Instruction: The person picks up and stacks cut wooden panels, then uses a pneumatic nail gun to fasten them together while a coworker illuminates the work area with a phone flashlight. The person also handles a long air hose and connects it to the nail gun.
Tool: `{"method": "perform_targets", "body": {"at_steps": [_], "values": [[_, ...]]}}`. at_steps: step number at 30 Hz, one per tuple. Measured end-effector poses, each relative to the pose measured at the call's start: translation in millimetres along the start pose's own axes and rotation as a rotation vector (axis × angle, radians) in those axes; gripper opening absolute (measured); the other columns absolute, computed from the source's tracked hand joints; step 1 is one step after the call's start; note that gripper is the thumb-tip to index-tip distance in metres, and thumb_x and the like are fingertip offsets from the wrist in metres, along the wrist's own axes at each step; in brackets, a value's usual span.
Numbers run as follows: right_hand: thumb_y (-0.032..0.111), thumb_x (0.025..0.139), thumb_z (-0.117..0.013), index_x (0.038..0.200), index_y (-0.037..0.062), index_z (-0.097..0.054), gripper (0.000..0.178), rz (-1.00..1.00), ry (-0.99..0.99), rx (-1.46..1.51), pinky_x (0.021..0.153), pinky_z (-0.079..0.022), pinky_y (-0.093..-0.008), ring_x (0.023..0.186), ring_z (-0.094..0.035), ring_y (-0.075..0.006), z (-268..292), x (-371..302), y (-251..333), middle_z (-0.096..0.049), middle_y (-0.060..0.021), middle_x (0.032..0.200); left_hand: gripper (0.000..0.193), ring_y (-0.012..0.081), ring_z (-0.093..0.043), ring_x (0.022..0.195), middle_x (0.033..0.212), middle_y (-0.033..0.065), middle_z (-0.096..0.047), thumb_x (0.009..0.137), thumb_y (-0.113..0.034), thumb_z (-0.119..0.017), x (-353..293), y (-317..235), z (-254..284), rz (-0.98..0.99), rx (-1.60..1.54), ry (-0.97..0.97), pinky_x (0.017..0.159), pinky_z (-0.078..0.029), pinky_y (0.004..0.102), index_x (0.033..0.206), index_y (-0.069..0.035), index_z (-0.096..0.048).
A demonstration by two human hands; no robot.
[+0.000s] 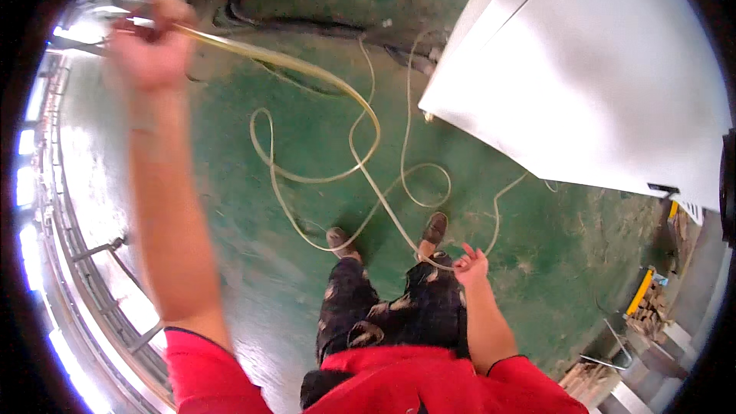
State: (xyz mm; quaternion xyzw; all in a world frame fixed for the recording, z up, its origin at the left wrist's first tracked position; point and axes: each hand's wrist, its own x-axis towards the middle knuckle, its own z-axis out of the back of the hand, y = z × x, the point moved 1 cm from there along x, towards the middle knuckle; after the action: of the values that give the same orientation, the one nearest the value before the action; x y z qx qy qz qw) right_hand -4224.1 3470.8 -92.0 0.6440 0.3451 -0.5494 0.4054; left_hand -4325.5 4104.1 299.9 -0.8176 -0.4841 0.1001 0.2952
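Note:
My left hand (153, 42) is raised at the far left, its arm stretched forward and blurred by motion. Its fingers are closed round a pale yellowish see-through hose (307, 69). From there the hose runs right, bends down in a curve and loops over the floor in front of my shoes. Low beside my right thigh, my right hand (472, 267) holds another stretch of the same hose between thumb and fingers, with a few fingers partly stretched out. Past that hand the hose goes up toward the lower edge of a large white cabinet (583, 84).
Thick dark cables (307, 27) lie across the green floor (537, 261) at the far side. A metal rack or rail structure (92, 253) lines the left. At the right are stacked wooden pieces (650, 310) next to a yellow bar (639, 291).

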Motion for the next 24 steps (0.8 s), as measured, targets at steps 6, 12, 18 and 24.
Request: {"method": "perform_targets", "body": {"at_steps": [6, 12, 18, 24], "values": [[0.019, 0.089, -0.055, 0.118, -0.0004, -0.059, 0.035, 0.571, -0.3, -0.421, 0.073, -0.045, -0.0395, 0.08, -0.053, -0.0221, -20.9, -59.8, 45.6, -0.064, -0.0102, 0.099, 0.029, 0.0197, -0.04, 0.067, 0.081, 0.0126, -0.053, 0.087, -0.031, -0.052, -108.2, -390.1, -136.8, -0.683, 0.603, -0.178, 0.059, -0.034, 0.0327, 0.088, -0.003, -0.048], [0.026, 0.072, -0.08, 0.149, 0.0061, -0.023, 0.098, 1.203, 1.142, -0.963, 0.113, -0.028, -0.044, 0.138, -0.033, -0.0323, -305.7, -363.9, -99.9, -0.033, -0.0169, 0.149, 0.037, 0.0238, -0.044, 0.074, 0.086, 0.0156, -0.056, 0.085, -0.037, -0.052, -343.6, -602.7, -97.4, -1.048, 1.247, -0.857, 0.065, -0.037, 0.0361, 0.091, -0.001, -0.053], [0.032, 0.074, -0.077, 0.145, 0.0063, -0.029, 0.09, 1.845, 1.061, -1.284, 0.112, -0.029, -0.048, 0.137, -0.034, -0.0371, -402.2, -483.6, -207.6, -0.034, -0.0183, 0.149, 0.045, 0.0278, -0.049, 0.082, 0.091, 0.0187, -0.058, 0.083, -0.044, -0.053, -599.1, -698.5, -42.8, -0.955, 1.706, -1.544, 0.071, -0.04, 0.0395, 0.093, 0.0, -0.057], [0.039, 0.087, -0.057, 0.103, 0.0125, -0.069, 0.033, 1.734, 0.606, -2.248, 0.083, -0.051, -0.0493, 0.105, -0.063, -0.0345, -357.8, -291.8, -134.1, -0.066, -0.0174, 0.111, 0.054, 0.0318, -0.053, 0.089, 0.095, 0.0217, -0.061, 0.082, -0.05, -0.053, -774.8, -711.0, -40.5, -0.325, 2.173, -2.307, 0.077, -0.043, 0.0428, 0.096, 0.001, -0.061]]}}
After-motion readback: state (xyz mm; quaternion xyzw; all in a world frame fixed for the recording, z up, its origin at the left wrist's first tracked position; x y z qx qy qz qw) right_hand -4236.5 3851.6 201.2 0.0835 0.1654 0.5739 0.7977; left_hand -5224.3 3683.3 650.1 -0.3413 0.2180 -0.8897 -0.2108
